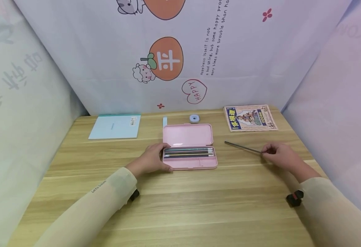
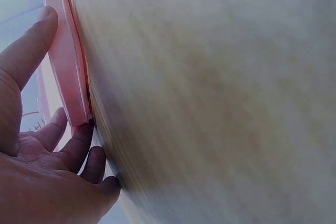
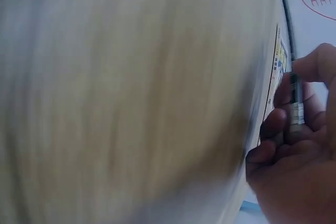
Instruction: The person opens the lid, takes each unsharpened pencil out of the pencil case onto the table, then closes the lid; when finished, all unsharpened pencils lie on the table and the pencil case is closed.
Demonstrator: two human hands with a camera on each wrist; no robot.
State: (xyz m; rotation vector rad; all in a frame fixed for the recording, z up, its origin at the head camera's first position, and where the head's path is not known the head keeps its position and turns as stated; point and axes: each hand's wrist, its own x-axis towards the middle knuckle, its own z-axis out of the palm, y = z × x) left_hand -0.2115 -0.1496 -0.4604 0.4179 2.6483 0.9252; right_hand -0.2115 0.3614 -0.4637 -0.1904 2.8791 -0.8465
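A pink pencil case [image 1: 188,134] lies with its lid folded back in the middle of the table. Several pencils [image 1: 186,153] lie side by side in its rear compartment, and the front compartments show bare pink. At the case's left end, my left hand [image 1: 150,159] grips it, with the thumb at the front edge and fingers toward the back. To the right, my right hand [image 1: 280,156] pinches a dark pencil [image 1: 243,147] near its end, its other end pointing left toward the case. The right wrist view shows a metal band and eraser [image 3: 296,116] on the held end.
On the wooden table [image 1: 168,212], a pale blue notebook [image 1: 115,127] lies back left and an illustrated book [image 1: 250,118] back right. Behind the case are a light blue strip [image 1: 165,120] and a small rounded blue object [image 1: 194,118]. Printed cloth [image 1: 106,68] hangs behind.
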